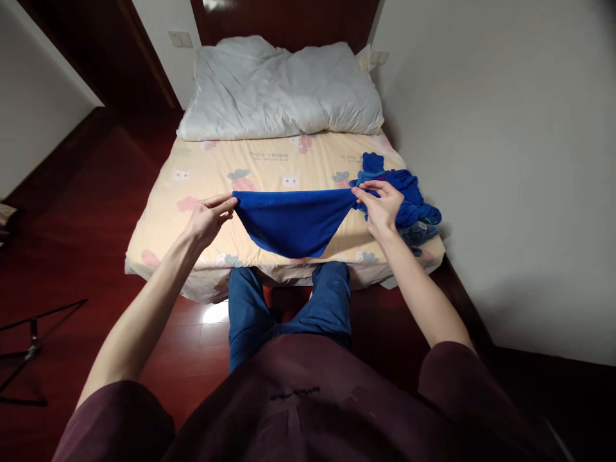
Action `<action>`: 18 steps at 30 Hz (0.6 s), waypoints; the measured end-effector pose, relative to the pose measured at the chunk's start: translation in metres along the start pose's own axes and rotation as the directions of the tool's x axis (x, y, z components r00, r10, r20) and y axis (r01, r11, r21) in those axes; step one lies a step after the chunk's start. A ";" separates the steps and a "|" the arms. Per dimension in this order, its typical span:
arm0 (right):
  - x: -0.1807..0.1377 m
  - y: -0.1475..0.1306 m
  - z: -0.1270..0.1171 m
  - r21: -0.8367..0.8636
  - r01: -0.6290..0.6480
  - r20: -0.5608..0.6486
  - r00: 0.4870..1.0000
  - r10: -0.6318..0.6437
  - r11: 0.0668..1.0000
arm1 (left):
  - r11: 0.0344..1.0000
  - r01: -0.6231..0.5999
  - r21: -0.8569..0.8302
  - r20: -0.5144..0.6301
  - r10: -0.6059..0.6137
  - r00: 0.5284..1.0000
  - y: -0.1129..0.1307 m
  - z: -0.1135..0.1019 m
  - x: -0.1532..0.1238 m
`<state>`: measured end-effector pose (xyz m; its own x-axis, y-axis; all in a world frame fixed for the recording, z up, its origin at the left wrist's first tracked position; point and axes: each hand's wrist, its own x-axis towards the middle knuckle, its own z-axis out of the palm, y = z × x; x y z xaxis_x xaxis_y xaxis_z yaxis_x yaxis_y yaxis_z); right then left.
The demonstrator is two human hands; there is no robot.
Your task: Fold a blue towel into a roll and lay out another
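Note:
A blue cloth hangs stretched between my two hands over the front part of the bed. Its top edge is nearly straight, and its lower part droops in a curve. My left hand pinches the left upper corner between thumb and fingers. At the right upper corner, my right hand pinches the cloth in the same way. Just beyond my right hand lies a crumpled pile of blue clothes, partly hidden by that hand. A greyish-blue folded garment sits at the pile's near side.
The bed has a pale yellow printed sheet. A white quilt lies folded against the dark headboard. White wall runs along the right. Black tripod legs stand on the red floor at left.

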<state>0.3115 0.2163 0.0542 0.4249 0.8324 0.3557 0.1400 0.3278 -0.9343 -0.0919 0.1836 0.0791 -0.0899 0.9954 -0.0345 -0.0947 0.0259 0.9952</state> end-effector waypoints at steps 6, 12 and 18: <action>0.007 0.020 0.002 -0.061 -0.063 -0.028 0.998 0.062 0.996 | 0.997 0.076 -0.019 0.029 -0.075 0.997 -0.020 0.001 0.008; 0.077 0.069 0.045 -0.029 -0.109 0.115 0.987 0.112 0.994 | 0.999 0.040 0.018 -0.040 -0.039 0.998 -0.020 0.016 0.078; 0.164 0.104 0.083 0.127 0.207 0.106 0.970 -0.220 0.970 | 0.970 -0.234 0.060 -0.022 0.235 0.972 -0.007 0.014 0.162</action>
<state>0.3214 0.4243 0.0177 0.2866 0.7822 0.5532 0.1104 0.5467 -0.8300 -0.0919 0.3459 0.0681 -0.1312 0.9712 0.1987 -0.0119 -0.2020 0.9793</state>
